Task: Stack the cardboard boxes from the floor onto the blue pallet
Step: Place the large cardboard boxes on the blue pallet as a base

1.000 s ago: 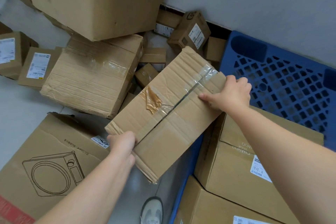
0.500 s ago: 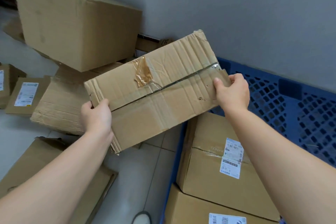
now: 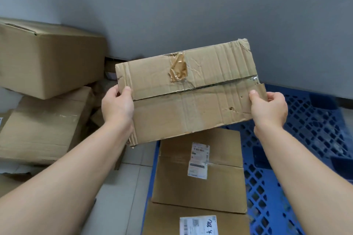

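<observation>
A worn, creased cardboard box with crumpled brown tape on top hangs in the air in front of me. My left hand grips its left end, thumb on top. My right hand grips its right end the same way. The box hovers over the left edge of the blue pallet, above a labelled box that lies on the pallet. A second labelled box lies nearer to me on the pallet.
A large closed box sits on a flatter taped box on the floor at the left. A grey wall rises right behind. Pale floor tiles show between the floor boxes and the pallet.
Both hands have lifted the worn box higher and swung it right, from above the floor pile to above the pallet's left edge. The box has turned closer to level.
</observation>
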`<state>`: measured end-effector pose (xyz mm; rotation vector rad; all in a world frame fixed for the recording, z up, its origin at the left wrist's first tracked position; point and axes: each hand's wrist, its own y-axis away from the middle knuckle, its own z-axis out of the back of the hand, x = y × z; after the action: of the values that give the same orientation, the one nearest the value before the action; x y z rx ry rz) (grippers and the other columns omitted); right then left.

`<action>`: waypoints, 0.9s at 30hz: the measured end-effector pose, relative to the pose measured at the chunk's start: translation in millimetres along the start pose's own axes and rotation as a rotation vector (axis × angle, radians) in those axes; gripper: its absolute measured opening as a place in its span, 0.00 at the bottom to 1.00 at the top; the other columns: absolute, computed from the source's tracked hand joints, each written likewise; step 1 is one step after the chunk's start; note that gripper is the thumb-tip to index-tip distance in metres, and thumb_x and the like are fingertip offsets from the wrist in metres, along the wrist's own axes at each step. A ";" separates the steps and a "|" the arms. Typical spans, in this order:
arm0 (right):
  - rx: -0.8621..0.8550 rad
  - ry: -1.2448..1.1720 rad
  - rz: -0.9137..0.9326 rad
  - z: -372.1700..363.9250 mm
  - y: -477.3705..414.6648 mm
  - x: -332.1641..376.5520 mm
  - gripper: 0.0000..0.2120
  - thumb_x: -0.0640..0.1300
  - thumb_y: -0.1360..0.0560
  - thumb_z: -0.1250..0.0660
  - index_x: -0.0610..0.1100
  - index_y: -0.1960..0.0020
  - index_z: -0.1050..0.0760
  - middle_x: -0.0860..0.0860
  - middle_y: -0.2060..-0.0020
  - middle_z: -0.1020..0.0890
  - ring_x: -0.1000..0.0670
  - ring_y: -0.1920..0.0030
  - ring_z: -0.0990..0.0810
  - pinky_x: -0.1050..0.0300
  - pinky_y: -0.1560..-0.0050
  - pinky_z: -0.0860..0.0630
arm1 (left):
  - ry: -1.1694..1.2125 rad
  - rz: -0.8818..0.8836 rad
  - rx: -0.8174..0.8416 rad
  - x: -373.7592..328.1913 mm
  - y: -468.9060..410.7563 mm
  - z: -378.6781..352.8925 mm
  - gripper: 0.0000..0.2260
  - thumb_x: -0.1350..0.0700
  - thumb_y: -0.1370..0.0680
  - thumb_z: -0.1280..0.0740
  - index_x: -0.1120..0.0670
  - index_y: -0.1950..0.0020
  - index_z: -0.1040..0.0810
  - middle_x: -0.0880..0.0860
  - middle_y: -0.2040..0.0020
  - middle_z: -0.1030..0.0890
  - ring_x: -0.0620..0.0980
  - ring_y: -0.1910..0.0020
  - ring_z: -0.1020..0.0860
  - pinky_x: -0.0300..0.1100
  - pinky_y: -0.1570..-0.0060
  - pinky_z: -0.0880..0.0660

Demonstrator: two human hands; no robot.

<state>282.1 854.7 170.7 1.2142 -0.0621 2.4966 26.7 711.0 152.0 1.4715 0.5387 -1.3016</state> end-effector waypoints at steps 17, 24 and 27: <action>-0.191 -0.209 -0.358 227.1 -103.6 -170.5 0.20 0.63 0.26 0.37 0.45 0.51 0.30 0.54 0.61 0.28 0.51 0.61 0.29 0.52 0.59 0.29 | -0.057 -0.009 0.244 65.5 209.1 -197.6 0.08 0.50 0.20 0.39 0.52 0.49 0.22 0.49 0.52 0.20 0.49 0.50 0.24 0.48 0.45 0.26; -0.216 -0.240 -0.407 269.8 -132.9 -232.1 0.21 0.64 0.26 0.38 0.45 0.54 0.33 0.53 0.62 0.29 0.53 0.66 0.32 0.56 0.69 0.34 | -0.049 0.107 0.254 94.8 260.2 -244.3 0.16 0.43 0.22 0.38 0.51 0.64 0.31 0.48 0.65 0.29 0.49 0.61 0.31 0.47 0.58 0.32; -0.208 -0.235 -0.413 283.3 -142.4 -245.6 0.21 0.65 0.26 0.38 0.46 0.56 0.33 0.53 0.62 0.30 0.52 0.66 0.32 0.55 0.68 0.34 | -0.059 0.118 0.261 102.8 274.3 -258.6 0.17 0.41 0.22 0.39 0.51 0.63 0.31 0.48 0.64 0.28 0.49 0.61 0.30 0.47 0.58 0.31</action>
<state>682.3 858.3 143.6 1.2769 -0.1146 1.9383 402.7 815.5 132.0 1.6460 0.2452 -1.3549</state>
